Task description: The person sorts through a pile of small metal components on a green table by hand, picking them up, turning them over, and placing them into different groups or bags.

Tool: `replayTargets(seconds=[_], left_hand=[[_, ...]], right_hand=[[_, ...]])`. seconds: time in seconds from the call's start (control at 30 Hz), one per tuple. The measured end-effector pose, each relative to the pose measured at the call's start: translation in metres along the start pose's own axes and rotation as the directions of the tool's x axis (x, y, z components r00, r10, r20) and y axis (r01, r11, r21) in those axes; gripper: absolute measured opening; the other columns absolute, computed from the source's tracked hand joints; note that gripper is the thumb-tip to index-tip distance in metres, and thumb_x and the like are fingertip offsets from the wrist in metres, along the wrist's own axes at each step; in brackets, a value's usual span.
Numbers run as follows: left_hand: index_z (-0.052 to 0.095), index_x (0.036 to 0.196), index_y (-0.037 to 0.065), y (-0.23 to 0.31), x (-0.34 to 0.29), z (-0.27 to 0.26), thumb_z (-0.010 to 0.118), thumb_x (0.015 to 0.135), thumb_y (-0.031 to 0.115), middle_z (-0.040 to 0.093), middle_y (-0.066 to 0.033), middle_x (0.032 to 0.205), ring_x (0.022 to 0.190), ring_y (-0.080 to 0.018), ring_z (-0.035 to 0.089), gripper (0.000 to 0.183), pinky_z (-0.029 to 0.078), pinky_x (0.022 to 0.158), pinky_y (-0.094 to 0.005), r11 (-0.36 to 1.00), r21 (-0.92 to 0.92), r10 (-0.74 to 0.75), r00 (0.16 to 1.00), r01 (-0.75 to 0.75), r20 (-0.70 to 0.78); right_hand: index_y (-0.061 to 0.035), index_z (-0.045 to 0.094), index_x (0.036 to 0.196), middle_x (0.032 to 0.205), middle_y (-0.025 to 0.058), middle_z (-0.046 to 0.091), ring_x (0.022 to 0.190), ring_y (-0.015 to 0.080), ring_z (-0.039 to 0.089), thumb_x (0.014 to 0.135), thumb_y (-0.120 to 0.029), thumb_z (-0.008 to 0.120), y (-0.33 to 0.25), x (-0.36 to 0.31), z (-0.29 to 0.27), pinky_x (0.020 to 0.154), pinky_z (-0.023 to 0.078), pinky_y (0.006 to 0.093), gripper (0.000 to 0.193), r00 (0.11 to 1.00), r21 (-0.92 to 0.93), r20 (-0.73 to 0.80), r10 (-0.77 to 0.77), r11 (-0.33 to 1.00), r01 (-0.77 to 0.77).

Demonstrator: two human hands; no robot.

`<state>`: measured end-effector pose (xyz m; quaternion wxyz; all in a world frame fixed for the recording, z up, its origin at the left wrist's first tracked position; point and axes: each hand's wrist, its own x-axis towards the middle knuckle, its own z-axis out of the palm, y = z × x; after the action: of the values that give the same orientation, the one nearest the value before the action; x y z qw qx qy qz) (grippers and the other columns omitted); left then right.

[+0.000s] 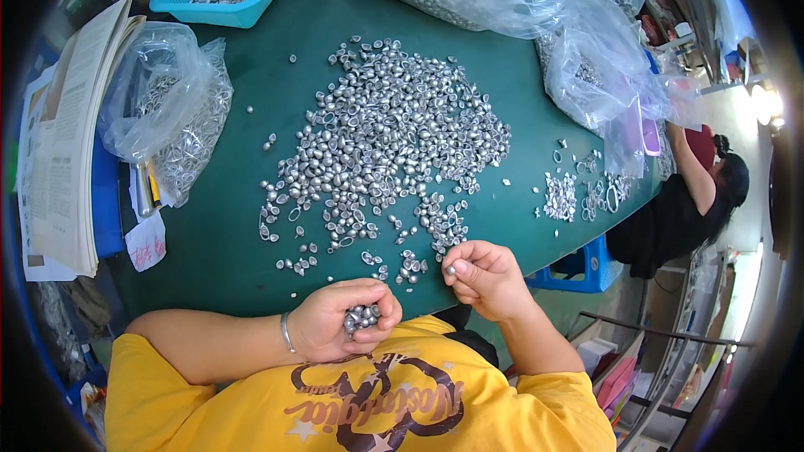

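A big heap of small silver-grey metal pieces (pixel 377 125), many of them hollow and cup-like, is spread over the green tabletop (pixel 218 226). Close to my body, my left hand (pixel 339 322) is cupped palm up around a handful of the same metal pieces (pixel 360 319). Just past the heap's near right edge, my right hand (pixel 486 279) pinches one metal piece (pixel 451 270) between thumb and fingertips. A few small clusters (pixel 410 266) lie on the table between my two hands.
Smaller metal parts and rings (pixel 561 197) lie at the right. Clear plastic bags of parts (pixel 188 117) stand left and along the far side, near a blue basket (pixel 243 0). Stacked papers (pixel 75 142) edge the left. Another person (pixel 687 201) sits at right beside a blue stool (pixel 586 268).
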<state>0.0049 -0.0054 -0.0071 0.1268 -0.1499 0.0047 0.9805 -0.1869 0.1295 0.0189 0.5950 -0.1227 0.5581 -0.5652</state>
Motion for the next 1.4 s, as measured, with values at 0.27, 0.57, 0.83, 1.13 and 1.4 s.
replayTargets(seconds=[0.27, 0.57, 0.83, 1.13, 1.4], left_hand=[[0.050, 0.080, 0.001, 0.000, 0.001, -0.002, 0.034, 0.092, 0.020, 0.047, -0.0088, 0.077, 0.051, -0.0096, 0.038, 0.027, 0.030, 0.042, -0.0198, 1.000, -0.023, -0.001, 1.000, 0.001, 0.017], [0.054, 0.079, 0.001, 0.000, 0.002, -0.001, 0.035, 0.091, 0.021, 0.049, -0.0089, 0.078, 0.051, -0.0099, 0.038, 0.030, 0.029, 0.041, -0.0201, 1.000, -0.020, -0.009, 1.000, 0.009, -0.001], [0.052, 0.081, 0.001, -0.001, 0.001, -0.003, 0.036, 0.091, 0.022, 0.046, -0.0087, 0.078, 0.051, -0.0098, 0.037, 0.028, 0.028, 0.042, -0.0197, 1.000, -0.019, -0.013, 1.000, 0.013, 0.010], [0.048, 0.083, 0.002, -0.004, 0.003, -0.010, 0.036, 0.091, 0.024, 0.042, -0.0063, 0.079, 0.055, -0.0088, 0.038, 0.026, 0.029, 0.041, -0.0183, 0.999, -0.016, -0.044, 0.995, 0.046, 0.093], [0.048, 0.083, 0.002, -0.007, 0.001, -0.007, 0.037, 0.091, 0.023, 0.043, -0.0064, 0.080, 0.055, -0.0087, 0.037, 0.025, 0.027, 0.041, -0.0184, 0.999, 0.046, -0.025, 0.997, 0.022, 0.069]], right_hand=[[0.0023, 0.056, 0.093, 0.075, 0.0074, 0.056, 0.044, 0.0028, 0.031, 0.087, -0.003, 0.050, 0.002, 0.002, -0.007, 0.038, 0.022, 0.0160, 0.010, 0.987, 0.277, 0.145, 0.066, 0.955, -0.105], [0.0050, 0.055, 0.092, 0.071, 0.0095, 0.051, 0.043, 0.0025, 0.029, 0.084, -0.001, 0.051, 0.000, 0.001, -0.005, 0.036, 0.021, 0.0147, 0.010, 0.994, 0.308, 0.075, 0.086, 0.946, -0.105], [0.0029, 0.057, 0.092, 0.073, 0.0071, 0.055, 0.043, 0.0028, 0.031, 0.085, -0.003, 0.052, -0.005, 0.010, -0.003, 0.037, 0.022, 0.0152, 0.010, 0.991, 0.288, 0.103, 0.090, 0.950, -0.117], [0.0011, 0.059, 0.093, 0.071, 0.0050, 0.059, 0.045, 0.0032, 0.038, 0.083, -0.009, 0.055, -0.090, 0.090, 0.090, 0.040, 0.028, 0.0169, 0.015, 0.920, -0.506, 0.329, 0.213, 0.862, -0.019], [0.0020, 0.057, 0.094, 0.071, 0.0030, 0.055, 0.050, 0.0032, 0.034, 0.087, -0.012, 0.050, -0.148, 0.131, 0.152, 0.038, 0.025, 0.0169, 0.017, 0.878, 0.114, 0.326, -0.352, 0.936, 0.333]])
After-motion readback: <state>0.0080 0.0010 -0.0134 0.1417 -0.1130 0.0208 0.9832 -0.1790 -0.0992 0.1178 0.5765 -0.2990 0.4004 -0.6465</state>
